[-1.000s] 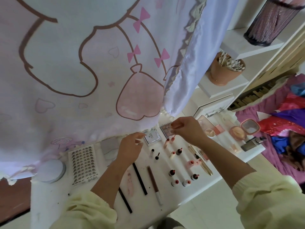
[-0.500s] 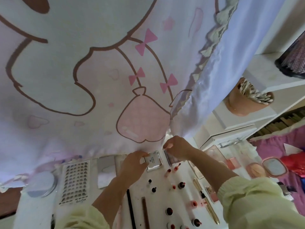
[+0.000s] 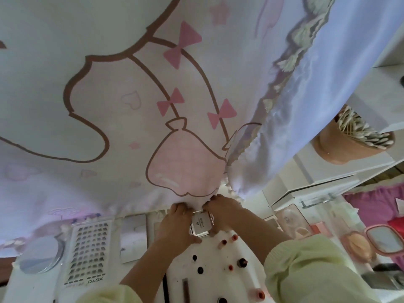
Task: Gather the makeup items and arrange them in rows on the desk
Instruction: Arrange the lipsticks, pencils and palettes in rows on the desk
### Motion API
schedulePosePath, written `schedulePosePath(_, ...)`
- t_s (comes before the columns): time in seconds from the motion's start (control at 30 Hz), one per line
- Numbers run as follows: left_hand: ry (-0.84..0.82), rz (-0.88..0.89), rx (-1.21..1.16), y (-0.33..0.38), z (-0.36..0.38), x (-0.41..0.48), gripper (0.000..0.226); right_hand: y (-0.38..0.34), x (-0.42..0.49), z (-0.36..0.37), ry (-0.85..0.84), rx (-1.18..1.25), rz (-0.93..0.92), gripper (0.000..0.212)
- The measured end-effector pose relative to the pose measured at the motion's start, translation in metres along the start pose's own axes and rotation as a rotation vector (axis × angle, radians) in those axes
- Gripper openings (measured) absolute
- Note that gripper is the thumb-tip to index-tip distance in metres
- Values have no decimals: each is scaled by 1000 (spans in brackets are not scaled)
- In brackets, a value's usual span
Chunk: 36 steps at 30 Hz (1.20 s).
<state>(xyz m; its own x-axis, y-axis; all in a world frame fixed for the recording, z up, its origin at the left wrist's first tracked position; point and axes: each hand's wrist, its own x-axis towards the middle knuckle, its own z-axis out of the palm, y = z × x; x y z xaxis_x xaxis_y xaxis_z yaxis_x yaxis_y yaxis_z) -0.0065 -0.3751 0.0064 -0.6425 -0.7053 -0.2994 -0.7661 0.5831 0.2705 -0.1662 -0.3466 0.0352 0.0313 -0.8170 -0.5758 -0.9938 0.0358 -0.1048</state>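
Left hand [image 3: 177, 224] and right hand [image 3: 220, 213] at tabletop [image 3: 215, 255] far edge under curtain [image 3: 109, 84] — both grips narrow, pinching palette [image 3: 201, 225] sides, tubes [image 3: 234, 237] just beside

curtain [image 3: 131, 84]: white, pink bows, brown cartoon outlines, hangs over counter | pot [image 3: 341, 149]: terracotta, on white shelf [image 3: 376, 88], holds cotton swabs [image 3: 360, 132] | bedding [image 3: 371, 206]: purple, far right

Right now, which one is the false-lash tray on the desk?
Start at the cartoon-print curtain hanging over the white desk. Below its left hem, the lash tray lies between a round mirror and a flat grey case. Only it shows rows of small dark lashes and XOYO lettering.
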Motion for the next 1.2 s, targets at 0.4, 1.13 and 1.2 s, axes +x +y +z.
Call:
schedulePosePath(0.4, 35, 34, -3, -3, 4, 6, 87, -8, 8, -3, 11, -64, -22, 81)
schedulePosePath(1.13, 110, -81, -518, -12, -20, -13, 28, -22, -32, -29, 239, 137, -60, 49)
schedulePosePath(1.2, 129, -66, -562, -11, -30, -20, 22, -27, -41, -35, 270, 135, -60, 45)
